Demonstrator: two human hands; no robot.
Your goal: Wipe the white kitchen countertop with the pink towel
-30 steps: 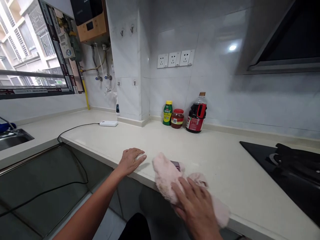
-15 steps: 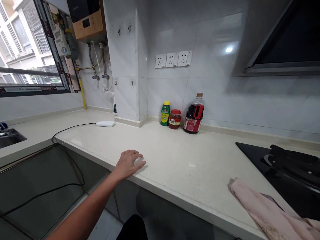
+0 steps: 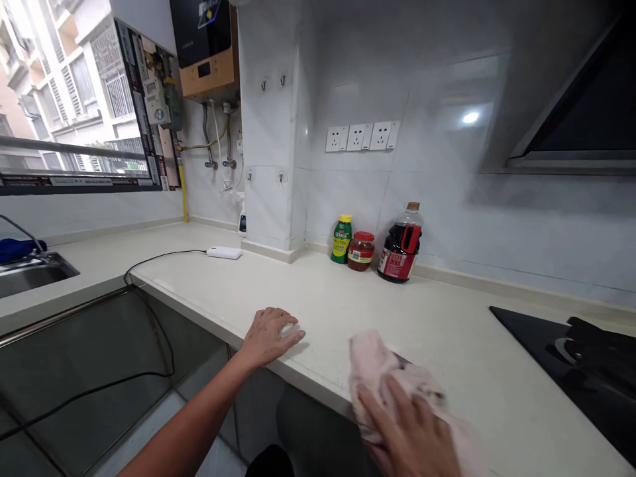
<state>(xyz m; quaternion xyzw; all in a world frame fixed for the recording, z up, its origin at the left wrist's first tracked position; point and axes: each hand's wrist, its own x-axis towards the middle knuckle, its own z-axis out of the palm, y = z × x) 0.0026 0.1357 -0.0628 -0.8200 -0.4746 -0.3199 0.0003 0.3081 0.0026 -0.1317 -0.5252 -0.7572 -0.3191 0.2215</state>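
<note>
Here, right hand point(image 3: 416, 434) on pink cloth point(image 3: 370, 358), countertop point(image 3: 278, 285) beneath

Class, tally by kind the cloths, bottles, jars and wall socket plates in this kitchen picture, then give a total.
Cloth: 1, under the right hand
Bottles: 3 (green bottle, dark bottle, spray bottle)
Jar: 1
Socket plates: 3
Total: 8
</note>
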